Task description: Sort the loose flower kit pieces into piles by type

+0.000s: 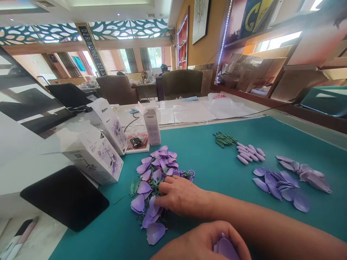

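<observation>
Containers: two white printed cartons, the nearer carton [108, 159] lying tilted and the taller carton [110, 124] standing behind it, both with purple flower pictures; one slim white carton [153, 126], upright, flap raised. Their contents cannot be seen. Beside the slim carton, a low white-edged tray [138, 149] bearing a small black item [135, 141] under clear plastic, type unclear.

Left hand [200, 242]: cut off by the lower edge, curled around lavender petals [227, 248], partly covered by the fingers. The visible petal's narrow tab points away from the person; long axis roughly fore-and-aft.

Right hand [181, 195]: fingers bent into the petal pile [143, 187] on the teal mat [195, 144]; fingertips hidden, so whether anything is gripped cannot be told. Petals there point various ways; green pieces show between them, shapes hard to make out.

Sorted at right: green stems [224, 139], bundled; lilac buds [251, 153], long axes mostly crosswise, slanting; purple petals [282, 184], overlapping; paler petals [311, 175], overlapping.
</observation>
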Motion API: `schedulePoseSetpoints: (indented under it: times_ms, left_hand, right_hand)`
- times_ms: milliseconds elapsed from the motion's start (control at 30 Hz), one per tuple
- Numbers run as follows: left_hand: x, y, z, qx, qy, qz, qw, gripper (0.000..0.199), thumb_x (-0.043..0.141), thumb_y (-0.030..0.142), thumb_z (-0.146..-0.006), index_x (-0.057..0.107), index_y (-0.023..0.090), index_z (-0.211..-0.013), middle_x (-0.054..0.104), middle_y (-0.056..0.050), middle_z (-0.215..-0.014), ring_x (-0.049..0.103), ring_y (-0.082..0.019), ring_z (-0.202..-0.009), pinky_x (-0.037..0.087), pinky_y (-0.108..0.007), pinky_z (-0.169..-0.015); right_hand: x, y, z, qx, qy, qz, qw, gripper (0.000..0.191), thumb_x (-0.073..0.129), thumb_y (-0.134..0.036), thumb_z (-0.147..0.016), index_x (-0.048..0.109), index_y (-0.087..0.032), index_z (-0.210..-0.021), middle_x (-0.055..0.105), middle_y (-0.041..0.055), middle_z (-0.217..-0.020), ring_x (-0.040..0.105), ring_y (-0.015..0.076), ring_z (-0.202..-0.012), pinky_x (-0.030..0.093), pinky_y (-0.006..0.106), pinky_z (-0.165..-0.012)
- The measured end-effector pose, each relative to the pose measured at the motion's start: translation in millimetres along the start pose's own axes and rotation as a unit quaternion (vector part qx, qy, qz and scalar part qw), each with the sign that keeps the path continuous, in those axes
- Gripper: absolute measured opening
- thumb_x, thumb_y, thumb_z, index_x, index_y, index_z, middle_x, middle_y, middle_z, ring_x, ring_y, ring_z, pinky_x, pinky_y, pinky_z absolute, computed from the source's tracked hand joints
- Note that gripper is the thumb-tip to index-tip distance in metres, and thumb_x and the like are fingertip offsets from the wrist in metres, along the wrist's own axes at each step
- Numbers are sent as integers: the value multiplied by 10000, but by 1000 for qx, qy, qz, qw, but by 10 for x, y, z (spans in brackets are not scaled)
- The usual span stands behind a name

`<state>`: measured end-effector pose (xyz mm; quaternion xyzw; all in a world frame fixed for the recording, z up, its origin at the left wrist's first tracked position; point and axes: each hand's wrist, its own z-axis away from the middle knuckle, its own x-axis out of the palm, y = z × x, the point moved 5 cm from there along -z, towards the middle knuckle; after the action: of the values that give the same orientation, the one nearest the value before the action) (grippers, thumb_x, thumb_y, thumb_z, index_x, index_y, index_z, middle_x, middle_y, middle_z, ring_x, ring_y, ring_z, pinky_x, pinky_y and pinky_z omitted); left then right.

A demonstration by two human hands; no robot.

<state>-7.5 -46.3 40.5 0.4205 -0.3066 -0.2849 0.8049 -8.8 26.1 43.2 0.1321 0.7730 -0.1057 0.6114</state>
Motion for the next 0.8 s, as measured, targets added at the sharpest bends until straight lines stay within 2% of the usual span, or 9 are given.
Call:
schedulePoseSetpoints:
  times_ms: [167, 300, 433, 533, 600, 667, 733, 800]
  left_hand:
    - [10, -2, 4, -23, 10, 5, 1000, 248, 723, 333, -675, 695, 234, -900, 670, 21, -817, 527, -113, -663, 388, -238, -616]
    - [11, -10, 7, -23, 16, 20, 999, 251, 743, 309, -656, 688, 222, -884, 650, 28, -784, 513, -105, -653, 380, -233, -618]
    - [40, -11, 3, -12, -27, 103, 994, 214, 723, 270, -679, 665, 189, -868, 637, 22, -733, 519, -100, -623, 391, -235, -625]
    - [46, -18, -44, 19, -57, 177, 982, 221, 712, 257, -695, 631, 161, -876, 667, -14, -774, 547, -97, -630, 394, -219, -611]
    - [25, -25, -99, 61, -57, 199, 976, 322, 739, 335, -686, 599, 150, -910, 674, -31, -761, 538, -81, -586, 375, -194, -564]
    - [-10, -32, -154, 107, -40, 209, 971, 453, 719, 486, -690, 561, 150, -949, 659, -29, -691, 510, -67, -514, 351, -178, -508]
    - [-53, -32, -187, 145, -9, 222, 964, 509, 620, 602, -733, 535, 158, -967, 633, -21, -621, 493, -69, -452, 342, -174, -453]
    - [-92, -19, -192, 154, 22, 247, 956, 498, 501, 642, -793, 526, 176, -967, 618, -14, -603, 486, -77, -415, 334, -168, -388]
  right_hand:
    - [54, -15, -18, -12, 28, 20, 999, 197, 467, -172, -918, 624, -195, -802, 509, 37, -814, 363, 169, -725, 255, 311, -580]
    - [94, -2, -26, -17, 45, 8, 999, 205, 479, -168, -911, 618, -189, -761, 529, 37, -793, 372, 168, -715, 258, 302, -572]
    - [86, 40, -26, -5, 53, -26, 998, 198, 513, -205, -898, 653, -185, -758, 575, 36, -774, 411, 154, -686, 307, 286, -591]
    - [-42, 133, -3, 43, 84, -109, 990, 166, 538, -212, -889, 695, -186, -841, 613, 40, -806, 495, 141, -726, 382, 260, -646]
    - [-170, 235, 37, 85, 125, -195, 969, 136, 568, -217, -874, 699, -180, -880, 629, 42, -845, 547, 131, -778, 420, 237, -681]
    - [-285, 356, 89, 125, 166, -279, 937, 99, 601, -213, -849, 692, -174, -861, 635, 29, -832, 567, 116, -767, 437, 222, -679]
    - [-363, 491, 148, 174, 198, -352, 898, 65, 620, -201, -825, 679, -174, -833, 623, 1, -766, 551, 98, -689, 432, 214, -633]
    - [-406, 609, 203, 224, 210, -411, 858, 48, 629, -202, -807, 662, -172, -824, 598, -21, -707, 512, 85, -627, 413, 209, -583]
